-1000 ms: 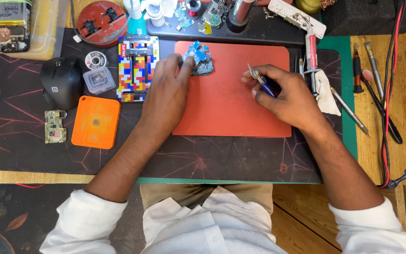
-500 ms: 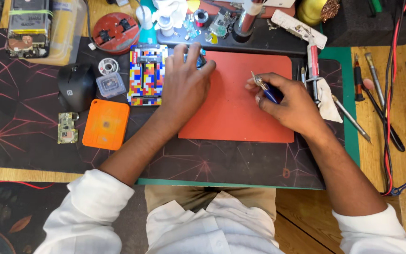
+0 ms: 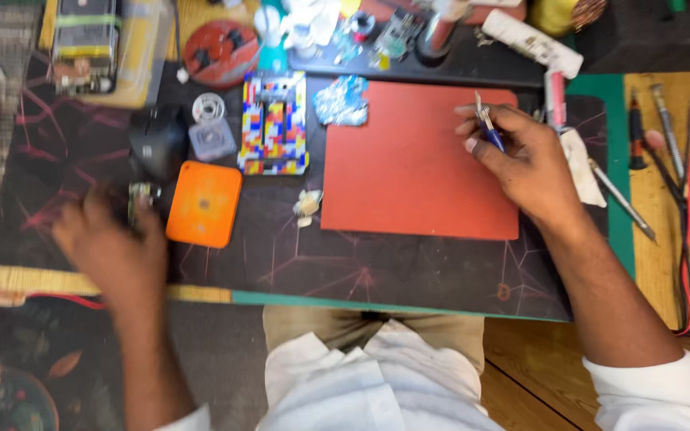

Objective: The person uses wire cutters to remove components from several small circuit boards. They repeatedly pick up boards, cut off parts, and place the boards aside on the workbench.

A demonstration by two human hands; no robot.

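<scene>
My right hand (image 3: 521, 160) has its fingers pinched narrow around a slim blue-handled tool with a metal tip (image 3: 487, 128), the tip pointing up and away from me, its long axis nearly upright in the view, hovering over the right part of the flat red rectangular mat (image 3: 417, 175). My left hand (image 3: 109, 247) is blurred at the left edge of the dark patterned desk mat (image 3: 281, 255); I cannot tell whether its fingers are spread or curled, but the fingertips lie at a small green circuit board (image 3: 141, 199), which sits just left of the rounded orange square pad (image 3: 204, 203). The board lies directly under the left fingers, well apart from the right hand, so the left hand is by far the nearer. Beyond the board stands a black rounded computer mouse (image 3: 157, 142), close above it, and just right of that a small clear plastic box (image 3: 212, 137). Further right a multicoloured brick-built stand (image 3: 273, 124) stands upright in plan, and a crumpled blue-and-silver foil-like piece (image 3: 341, 101) rests at the red mat's top left corner. A small pale scrap (image 3: 307, 205) lies between the orange pad and the red mat. Nothing stands over the board but the hand itself.
</scene>
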